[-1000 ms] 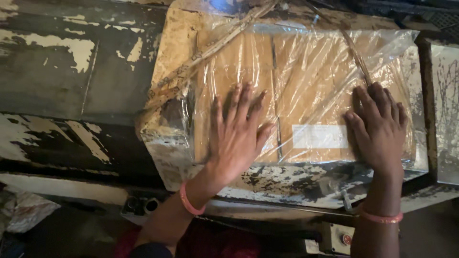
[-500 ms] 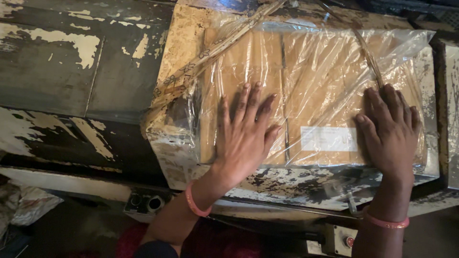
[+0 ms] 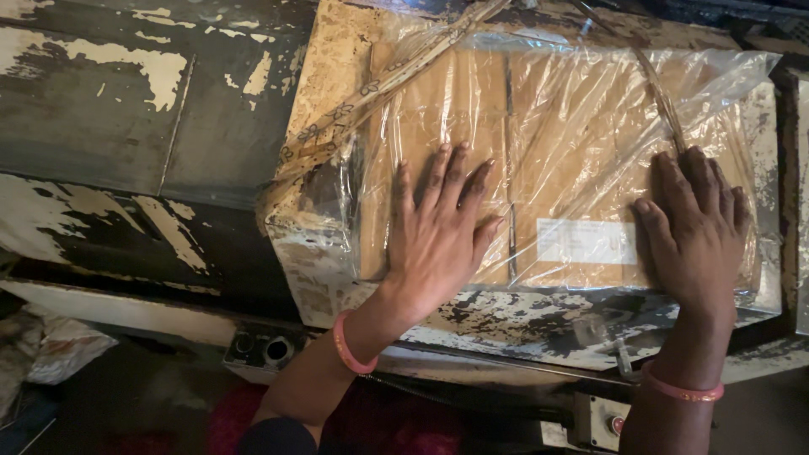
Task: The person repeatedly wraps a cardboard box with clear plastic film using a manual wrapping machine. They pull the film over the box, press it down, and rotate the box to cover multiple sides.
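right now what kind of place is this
Likely a packing workshop: both hands, left hand and right hand, press a plastic-wrapped cardboard box on a worn metal machine bed with control buttons.

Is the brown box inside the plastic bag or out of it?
Inside: clear plastic bag covers the flat cardboard box, both hands pressing on top.

Left hand (image 3: 438, 240) and right hand (image 3: 695, 232) press flat on a plastic-wrapped cardboard box (image 3: 573, 143) atop a worn machine (image 3: 126, 126).
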